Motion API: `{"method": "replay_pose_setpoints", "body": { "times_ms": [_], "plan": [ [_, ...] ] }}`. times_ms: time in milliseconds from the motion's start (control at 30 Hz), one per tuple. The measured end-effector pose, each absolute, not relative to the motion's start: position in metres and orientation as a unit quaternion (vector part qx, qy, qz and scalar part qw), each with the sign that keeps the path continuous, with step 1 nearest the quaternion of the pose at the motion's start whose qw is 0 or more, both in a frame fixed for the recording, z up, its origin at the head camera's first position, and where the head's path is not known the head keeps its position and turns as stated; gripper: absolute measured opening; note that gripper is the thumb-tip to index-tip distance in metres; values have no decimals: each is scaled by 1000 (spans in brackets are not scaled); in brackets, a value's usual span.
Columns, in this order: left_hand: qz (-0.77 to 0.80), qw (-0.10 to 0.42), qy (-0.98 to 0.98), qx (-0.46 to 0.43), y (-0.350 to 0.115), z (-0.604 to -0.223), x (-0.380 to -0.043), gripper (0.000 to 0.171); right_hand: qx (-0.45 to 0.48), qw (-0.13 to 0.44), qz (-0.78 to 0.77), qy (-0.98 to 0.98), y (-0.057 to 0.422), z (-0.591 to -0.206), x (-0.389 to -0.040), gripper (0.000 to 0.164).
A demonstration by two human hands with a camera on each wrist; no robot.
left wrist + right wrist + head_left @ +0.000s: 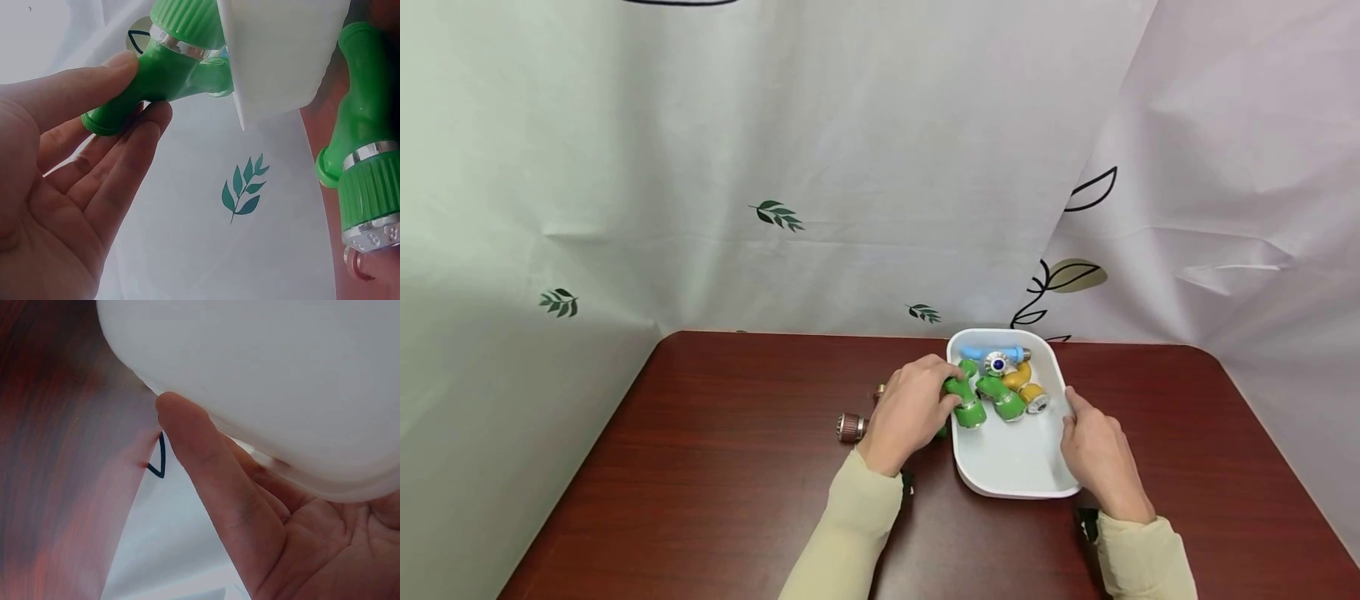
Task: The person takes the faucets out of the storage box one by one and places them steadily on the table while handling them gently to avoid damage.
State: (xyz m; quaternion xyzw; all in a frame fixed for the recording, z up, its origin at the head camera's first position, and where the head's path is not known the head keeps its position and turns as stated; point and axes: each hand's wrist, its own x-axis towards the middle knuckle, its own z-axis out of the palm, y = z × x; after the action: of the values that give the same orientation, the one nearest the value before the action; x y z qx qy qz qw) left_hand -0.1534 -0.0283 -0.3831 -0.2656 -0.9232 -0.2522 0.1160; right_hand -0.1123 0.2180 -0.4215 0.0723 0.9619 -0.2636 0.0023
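In the head view my left hand [912, 408] is at the left rim of a white tray [1011, 458]. Its thumb and fingertips pinch the stem of a green Y-shaped fitting [165, 75] with a ribbed knob, which reaches over the rim. Inside the tray lie another green fitting [1002, 398], a yellow curved fitting [1019, 379], a light-blue tube piece [988, 353] and a silver knob with a blue centre [997, 363]. My right hand [1101, 454] holds the tray's right side, its other fingers partly hidden behind the wall in the right wrist view.
One more green fitting [369, 119] lies on the table left of the tray. A brown ribbed knob [851, 427] pokes out beside my left hand, with a small brass-coloured end [880, 389] behind it. A white curtain [850, 167] hangs along the table's back edge.
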Motion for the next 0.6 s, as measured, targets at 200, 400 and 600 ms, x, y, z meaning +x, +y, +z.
{"method": "replay_pose_setpoints", "body": {
  "times_ms": [200, 400, 600],
  "plan": [
    [-255, 119, -923, -261, -31, -382, -150, 20, 72, 0, -262, 962, 218, -422, -113, 49],
    [-269, 123, -920, -256, -36, -381, -145, 22, 67, -5, -261, 963, 218, -421, -113, 49],
    [-284, 132, -915, -255, -41, -381, -145, 21, 67, -6, -259, 963, 218, -421, -112, 49]
  ]
}}
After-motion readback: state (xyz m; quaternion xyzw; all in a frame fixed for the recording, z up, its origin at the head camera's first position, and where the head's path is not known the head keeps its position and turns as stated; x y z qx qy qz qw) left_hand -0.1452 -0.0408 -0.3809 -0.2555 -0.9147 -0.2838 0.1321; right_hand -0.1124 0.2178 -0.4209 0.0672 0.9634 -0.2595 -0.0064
